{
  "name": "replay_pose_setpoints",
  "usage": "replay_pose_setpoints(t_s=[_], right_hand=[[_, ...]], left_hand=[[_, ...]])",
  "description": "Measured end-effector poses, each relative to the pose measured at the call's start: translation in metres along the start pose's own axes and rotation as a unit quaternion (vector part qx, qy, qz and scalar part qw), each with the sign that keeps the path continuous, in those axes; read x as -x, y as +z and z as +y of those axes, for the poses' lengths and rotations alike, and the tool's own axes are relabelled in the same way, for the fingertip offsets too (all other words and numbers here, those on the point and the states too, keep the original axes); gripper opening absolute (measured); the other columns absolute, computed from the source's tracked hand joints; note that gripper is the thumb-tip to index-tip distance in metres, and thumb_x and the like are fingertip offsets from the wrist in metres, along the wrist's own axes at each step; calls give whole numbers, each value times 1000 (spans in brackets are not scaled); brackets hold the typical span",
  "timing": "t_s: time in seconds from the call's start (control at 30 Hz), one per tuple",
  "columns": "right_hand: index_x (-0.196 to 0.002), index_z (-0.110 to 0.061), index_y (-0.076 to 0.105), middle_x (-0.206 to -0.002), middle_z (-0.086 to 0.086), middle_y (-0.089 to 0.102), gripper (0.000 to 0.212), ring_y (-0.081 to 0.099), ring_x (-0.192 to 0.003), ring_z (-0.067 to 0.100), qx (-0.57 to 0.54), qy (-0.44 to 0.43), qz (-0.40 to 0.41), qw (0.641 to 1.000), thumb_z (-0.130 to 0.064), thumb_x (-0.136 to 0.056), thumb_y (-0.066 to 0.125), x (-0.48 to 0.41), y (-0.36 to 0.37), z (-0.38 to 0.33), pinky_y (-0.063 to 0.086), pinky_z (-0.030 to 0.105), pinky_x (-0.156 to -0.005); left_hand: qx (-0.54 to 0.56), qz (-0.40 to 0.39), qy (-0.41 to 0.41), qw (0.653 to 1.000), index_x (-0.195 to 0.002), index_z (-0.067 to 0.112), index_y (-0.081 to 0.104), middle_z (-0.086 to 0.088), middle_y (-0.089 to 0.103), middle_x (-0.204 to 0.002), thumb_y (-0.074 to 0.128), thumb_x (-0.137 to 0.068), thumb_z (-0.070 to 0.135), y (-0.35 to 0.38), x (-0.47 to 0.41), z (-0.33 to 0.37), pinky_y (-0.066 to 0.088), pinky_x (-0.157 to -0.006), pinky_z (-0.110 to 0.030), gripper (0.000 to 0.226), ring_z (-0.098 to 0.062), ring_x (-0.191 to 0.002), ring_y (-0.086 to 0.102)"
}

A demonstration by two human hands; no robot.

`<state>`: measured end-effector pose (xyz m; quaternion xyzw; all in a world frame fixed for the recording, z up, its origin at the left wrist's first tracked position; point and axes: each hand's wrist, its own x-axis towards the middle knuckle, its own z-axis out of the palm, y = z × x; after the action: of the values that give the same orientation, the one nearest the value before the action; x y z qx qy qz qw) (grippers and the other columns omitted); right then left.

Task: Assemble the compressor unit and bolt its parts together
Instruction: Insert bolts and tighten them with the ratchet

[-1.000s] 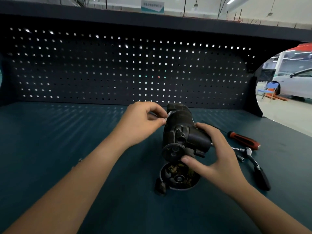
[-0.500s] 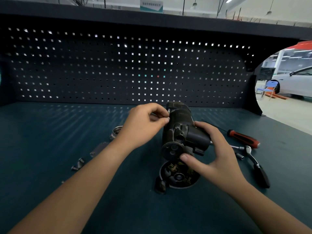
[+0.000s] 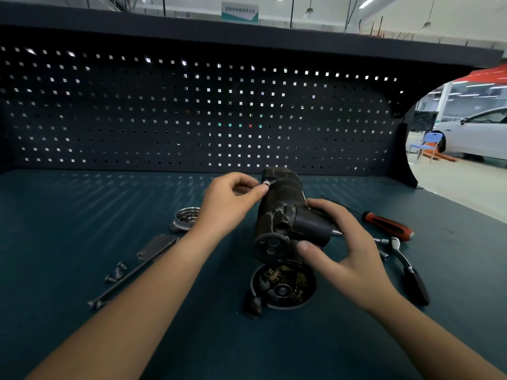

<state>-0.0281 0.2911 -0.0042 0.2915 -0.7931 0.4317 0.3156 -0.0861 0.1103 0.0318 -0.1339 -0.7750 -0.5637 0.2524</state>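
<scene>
Two hands on this job. My left hand (image 3: 227,204) has its fingers pinching a small silver bolt (image 3: 265,184) against the upper left edge of the dark, grimy cast-metal compressor body (image 3: 282,215). The body sits mid teal tabletop (image 3: 82,215), just behind its round black end cover (image 3: 282,286). My right hand (image 3: 348,250) has its fingers curled round the stubby cylinder on the body's side to steady it.

Biggest risk imo is starting the bolt crooked and cross-threading it, since it goes in sideways. It could also slip from my pinch and roll off among the loose grey bolts (image 3: 118,272) on the left. If my right grip eases, the body might tip onto the cover.

I can't spot any brand on the body, and the white-and-teal sign (image 3: 240,12) overhead is too blurred to read.
</scene>
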Motion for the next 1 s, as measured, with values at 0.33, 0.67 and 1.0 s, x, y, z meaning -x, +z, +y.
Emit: replay_pose_setpoints(t_s=[0.33, 0.67, 1.0], right_hand=[[-127, -40, 34, -136, -15, 44, 57, 49, -121, 2, -122, 8, 5, 992, -46, -73, 54, -6, -16, -2, 40, 15, -97], [-75, -9, 50, -91, 14, 59, 41, 53, -81, 28, 346, 489, -77, 797, -48, -80, 63, -6, -93, 112, 39, 28, -66], [-70, -8, 51, -70, 12, 56, 18, 55, -69, 28, 292, 489, -42, 821, -14, -79, 65, -4, -97, 117, 43, 28, -60]], left_hand=[[19, -27, -2, 999, -76, 18, 63, 4, 65, -76, 71, -80, 16, -14, -3, 7, 47, -63, -10, 8, -6, -72, 61], [61, 34, 20, 997, -73, 23, 63, 15, 65, -57, 59, -88, 16, -42, -9, 30, 48, -57, -16, 17, 1, -57, 62], [74, 35, 60, 995, -76, 24, 64, 13, 65, -60, 57, -89, 18, -50, -1, 47, 48, -54, -10, 16, 0, -58, 62]])
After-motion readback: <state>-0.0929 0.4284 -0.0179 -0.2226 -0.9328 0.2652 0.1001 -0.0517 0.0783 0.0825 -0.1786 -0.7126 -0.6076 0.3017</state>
